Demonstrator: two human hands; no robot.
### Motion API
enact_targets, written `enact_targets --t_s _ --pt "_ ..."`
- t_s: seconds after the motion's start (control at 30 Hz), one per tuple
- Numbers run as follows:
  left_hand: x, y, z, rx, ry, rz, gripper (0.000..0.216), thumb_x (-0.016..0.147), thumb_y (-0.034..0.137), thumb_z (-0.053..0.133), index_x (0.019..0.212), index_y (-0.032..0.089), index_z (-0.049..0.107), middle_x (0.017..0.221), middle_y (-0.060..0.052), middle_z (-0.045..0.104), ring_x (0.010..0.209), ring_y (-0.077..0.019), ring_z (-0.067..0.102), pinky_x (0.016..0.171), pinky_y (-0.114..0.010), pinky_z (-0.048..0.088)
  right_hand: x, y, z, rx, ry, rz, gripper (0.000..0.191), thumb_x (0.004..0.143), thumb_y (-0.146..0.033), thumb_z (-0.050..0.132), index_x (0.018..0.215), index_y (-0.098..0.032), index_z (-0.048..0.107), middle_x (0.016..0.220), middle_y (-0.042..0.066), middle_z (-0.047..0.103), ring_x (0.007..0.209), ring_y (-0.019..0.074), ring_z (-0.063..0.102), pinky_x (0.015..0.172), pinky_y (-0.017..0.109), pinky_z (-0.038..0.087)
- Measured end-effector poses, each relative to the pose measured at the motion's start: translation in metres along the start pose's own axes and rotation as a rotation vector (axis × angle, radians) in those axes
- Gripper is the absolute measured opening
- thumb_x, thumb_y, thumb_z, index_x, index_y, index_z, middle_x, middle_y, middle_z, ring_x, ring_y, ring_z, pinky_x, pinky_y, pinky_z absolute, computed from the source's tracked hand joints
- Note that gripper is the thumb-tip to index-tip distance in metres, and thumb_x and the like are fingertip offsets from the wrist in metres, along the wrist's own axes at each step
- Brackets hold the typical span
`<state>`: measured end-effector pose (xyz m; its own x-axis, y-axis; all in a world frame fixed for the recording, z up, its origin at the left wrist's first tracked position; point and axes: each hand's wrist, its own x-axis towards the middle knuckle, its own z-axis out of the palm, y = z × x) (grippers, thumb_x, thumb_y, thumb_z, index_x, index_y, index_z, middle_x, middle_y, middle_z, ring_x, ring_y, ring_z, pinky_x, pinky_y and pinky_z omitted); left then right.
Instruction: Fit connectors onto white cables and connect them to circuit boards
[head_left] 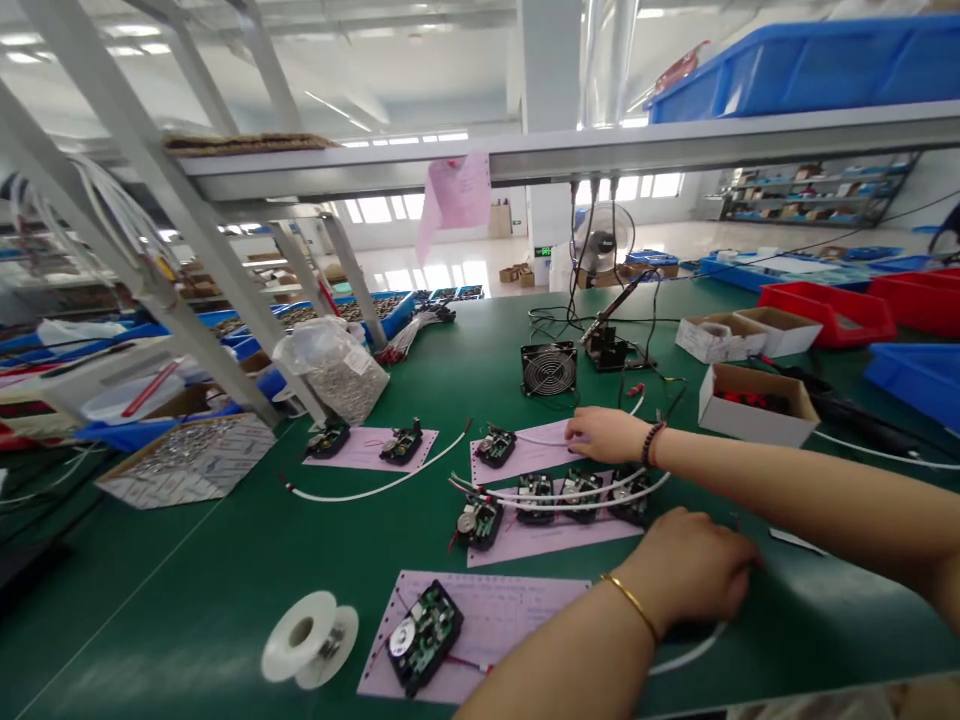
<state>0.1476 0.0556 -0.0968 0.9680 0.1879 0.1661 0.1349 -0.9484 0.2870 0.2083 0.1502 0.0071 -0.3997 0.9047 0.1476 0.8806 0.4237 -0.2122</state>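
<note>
Two hands work with small boards and wires on the desk [225, 560].
A spool [309, 640] and one board [424, 635] lie left. A row of boards [559, 490] sits in the middle. The right hand [604, 435] rests open on a pink sheet [525, 455]. The left hand [690, 565] is curled by a wire [690, 650]; I cannot tell if it holds anything. Lifting that thin wire would need a soft pinch.

A small black cooling fan [550, 368] stands upright on the green bench mat [187, 600], with a soldering iron stand [607, 345] just beside it. A solder spool [309, 638] lies near the front edge. A clear bag of metal parts [335, 368] sits far left. An open cardboard box [754, 405] holds red pieces, and red bins [825, 310] sit behind it.
</note>
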Motion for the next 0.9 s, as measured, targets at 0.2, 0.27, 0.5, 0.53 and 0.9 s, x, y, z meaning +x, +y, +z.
enact_targets --t_s 0.2,0.27,0.5,0.53,0.9 --pt "-0.006 -0.001 -0.006 -0.099 0.074 -0.045 0.019 0.097 0.018 0.06 0.111 0.021 0.072 0.106 -0.002 0.077 0.095 -0.0232 0.068 0.083 -0.038 0.048 -0.04 0.06 -0.053 0.032 -0.006 0.161 0.02 0.099 -0.025 0.063 0.115 -0.017 0.071 0.111 0.008 0.071 0.098 0.0211 0.066 0.09 0.035 0.052" --pt "-0.007 -0.001 -0.008 -0.133 0.093 -0.047 0.019 0.097 0.016 0.059 0.11 0.02 0.072 0.106 -0.003 0.077 0.094 -0.0236 0.068 0.084 -0.039 0.048 -0.068 0.081 -0.068 0.029 -0.031 0.253 0.015 0.095 -0.02 0.064 0.105 -0.018 0.074 0.102 0.007 0.074 0.092 0.0215 0.067 0.084 0.032 0.05" --pt "-0.009 -0.003 -0.008 -0.226 0.136 -0.047 0.021 0.096 0.011 0.057 0.108 0.02 0.072 0.104 -0.002 0.077 0.094 -0.0237 0.066 0.085 -0.038 0.047 -0.169 0.105 -0.027 0.203 -0.106 0.49 0.03 0.102 -0.045 0.064 0.106 -0.016 0.07 0.103 0.007 0.071 0.086 0.0182 0.068 0.081 0.035 0.059" --pt "-0.01 -0.004 -0.008 -0.233 0.142 -0.05 0.02 0.096 0.011 0.057 0.107 0.02 0.072 0.103 -0.002 0.077 0.094 -0.0238 0.066 0.085 -0.038 0.047 -0.178 0.105 -0.018 0.243 -0.088 0.508 0.03 0.103 -0.045 0.062 0.108 -0.016 0.069 0.106 0.007 0.071 0.088 0.0182 0.068 0.082 0.035 0.059" --pt "-0.022 0.001 -0.023 -0.194 0.322 -0.087 0.023 0.1 0.013 0.047 0.108 0.023 0.065 0.093 -0.002 0.07 0.086 -0.0221 0.061 0.077 -0.037 0.046 -0.182 0.171 -0.033 0.718 0.478 0.561 0.022 0.095 -0.032 0.062 0.082 -0.021 0.047 0.062 -0.004 0.059 0.05 0.012 0.053 0.048 0.023 0.042"
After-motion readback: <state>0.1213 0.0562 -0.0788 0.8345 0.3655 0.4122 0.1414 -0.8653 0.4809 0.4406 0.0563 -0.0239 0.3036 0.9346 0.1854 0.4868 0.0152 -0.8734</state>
